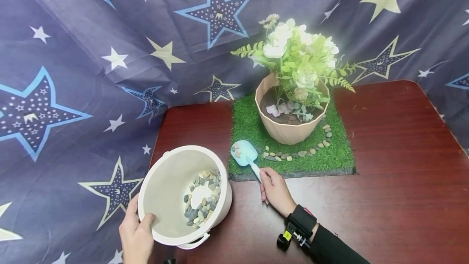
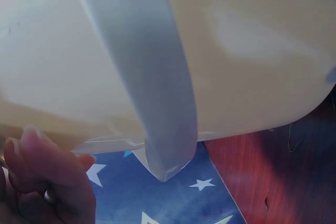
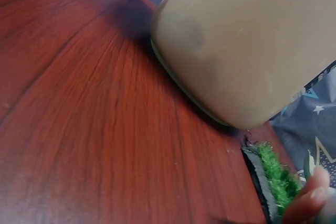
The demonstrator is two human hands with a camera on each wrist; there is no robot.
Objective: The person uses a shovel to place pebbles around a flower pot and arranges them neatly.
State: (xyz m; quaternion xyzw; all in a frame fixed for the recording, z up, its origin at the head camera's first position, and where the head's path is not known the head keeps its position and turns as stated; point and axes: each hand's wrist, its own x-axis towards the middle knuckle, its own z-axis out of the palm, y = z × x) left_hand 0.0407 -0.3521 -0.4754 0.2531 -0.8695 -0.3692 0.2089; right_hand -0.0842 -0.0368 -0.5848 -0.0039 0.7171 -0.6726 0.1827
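Observation:
A white bucket (image 1: 161, 182) leans toward the viewer at the table's left, with grey and tan pebbles (image 1: 205, 207) lying in its bottom. My left hand (image 1: 137, 231) grips the bucket's near left rim, thumb over the inside; in the left wrist view its curled fingers (image 2: 50, 166) show beside the bucket wall. By its handle my right hand (image 1: 275, 188) holds a light blue toy shovel (image 1: 246, 152). A few pebbles (image 1: 236, 150) rest on the shovel's blade, which is over the left front of the green turf mat (image 1: 293, 170), right of the bucket.
On the mat stands a beige pot (image 1: 289, 131) of white flowers (image 1: 293, 44) and leaves. A curved row of pebbles (image 1: 300, 153) lies before it. The reddish wooden table (image 1: 395, 166) extends right. A star-patterned cloth (image 1: 183, 72) hangs behind and at the left.

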